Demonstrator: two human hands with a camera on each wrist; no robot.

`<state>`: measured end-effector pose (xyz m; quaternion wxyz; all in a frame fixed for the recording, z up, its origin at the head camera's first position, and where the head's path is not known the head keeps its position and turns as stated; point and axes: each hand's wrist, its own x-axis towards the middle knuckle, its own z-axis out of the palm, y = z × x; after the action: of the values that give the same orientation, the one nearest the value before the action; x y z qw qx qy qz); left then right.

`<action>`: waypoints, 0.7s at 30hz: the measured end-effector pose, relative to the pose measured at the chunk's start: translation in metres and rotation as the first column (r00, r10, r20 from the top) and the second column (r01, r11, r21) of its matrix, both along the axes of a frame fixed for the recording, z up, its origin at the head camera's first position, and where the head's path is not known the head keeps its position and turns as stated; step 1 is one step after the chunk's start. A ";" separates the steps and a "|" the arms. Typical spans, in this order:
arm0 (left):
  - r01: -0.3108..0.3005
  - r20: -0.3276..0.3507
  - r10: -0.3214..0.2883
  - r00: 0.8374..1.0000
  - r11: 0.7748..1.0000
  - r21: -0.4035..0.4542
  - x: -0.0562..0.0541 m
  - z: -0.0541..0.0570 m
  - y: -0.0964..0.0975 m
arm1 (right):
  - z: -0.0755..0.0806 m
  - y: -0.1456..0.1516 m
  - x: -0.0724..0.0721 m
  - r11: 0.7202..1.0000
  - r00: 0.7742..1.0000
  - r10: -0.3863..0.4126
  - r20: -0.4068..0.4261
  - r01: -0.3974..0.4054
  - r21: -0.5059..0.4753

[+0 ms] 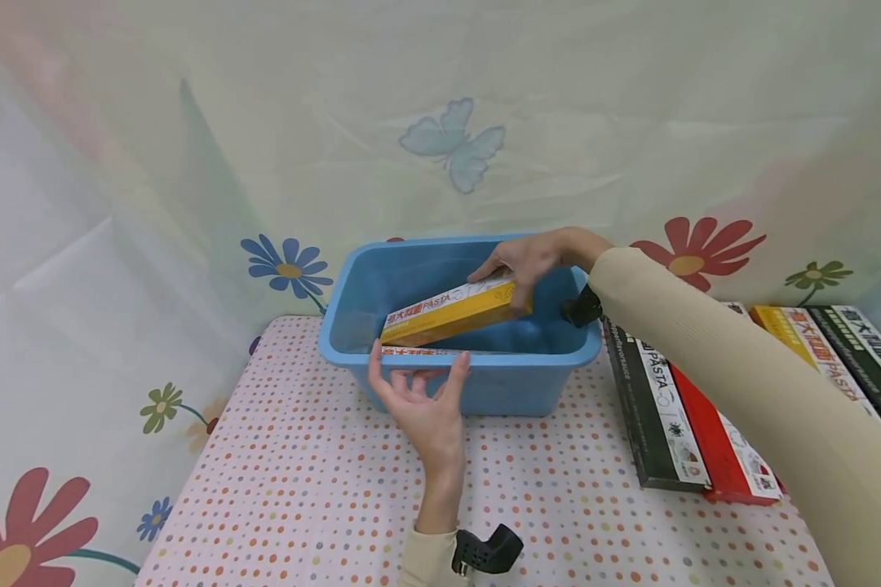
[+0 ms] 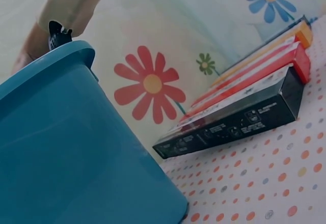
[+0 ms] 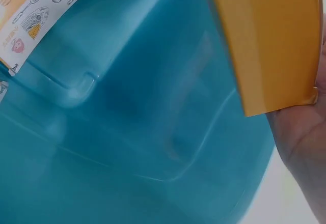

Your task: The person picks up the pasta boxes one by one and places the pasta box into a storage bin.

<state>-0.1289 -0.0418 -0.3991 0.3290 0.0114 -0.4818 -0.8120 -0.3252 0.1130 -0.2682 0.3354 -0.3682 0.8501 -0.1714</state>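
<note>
My right hand (image 1: 532,259) grips the right end of a yellow pasta box (image 1: 451,314) inside a blue plastic bin (image 1: 455,383). That end is raised, and the box slants down to the left. Below it, along the inner front wall, lies another pasta box (image 1: 418,351) with red lettering on white, mostly hidden. At the bin's front rim, my left hand (image 1: 426,416) holds on, outer fingertips at the rim and middle fingers curled beneath it. In the right wrist view the yellow box's end (image 3: 275,56) stands against my palm.
Right of the bin, a black pasta box (image 1: 657,416) and a red one (image 1: 727,440) lie on the dotted tablecloth (image 1: 279,489). Further right are a yellow box (image 1: 815,342) and a black box (image 1: 869,350). A flowered cloth (image 1: 595,106) hangs behind the bin.
</note>
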 end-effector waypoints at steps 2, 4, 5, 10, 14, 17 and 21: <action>-0.003 -0.002 0.003 1.000 1.000 -0.001 0.000 0.000 0.000 | -0.001 0.001 0.000 1.000 1.000 -0.002 0.010 0.002 0.003; -0.005 -0.005 0.005 1.000 1.000 -0.007 0.000 -0.001 0.000 | -0.001 0.002 0.000 1.000 1.000 -0.005 0.018 0.005 0.001; -0.005 -0.006 0.005 1.000 1.000 -0.009 0.000 -0.001 0.000 | -0.002 0.003 -0.001 1.000 1.000 -0.008 0.017 0.008 0.003; -0.010 -0.001 0.010 1.000 1.000 -0.017 -0.001 -0.003 -0.002 | -0.003 0.001 -0.001 1.000 1.000 -0.008 0.019 0.008 -0.001; -0.010 -0.005 0.010 1.000 1.000 -0.008 0.000 -0.004 -0.002 | -0.003 0.000 -0.002 1.000 1.000 0.009 0.023 -0.009 -0.004; -0.005 -0.011 0.005 1.000 1.000 0.000 0.001 -0.004 -0.002 | -0.002 -0.001 -0.003 1.000 1.000 0.014 0.024 -0.014 0.006; -0.003 -0.014 0.003 1.000 1.000 -0.002 0.001 -0.005 0.000 | -0.001 0.000 -0.004 0.999 1.000 0.006 0.018 -0.007 0.038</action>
<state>-0.1276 -0.0421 -0.4043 0.3337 0.0062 -0.4805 -0.8110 -0.3290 0.1132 -0.2690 0.3505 -0.3628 0.8489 -0.1578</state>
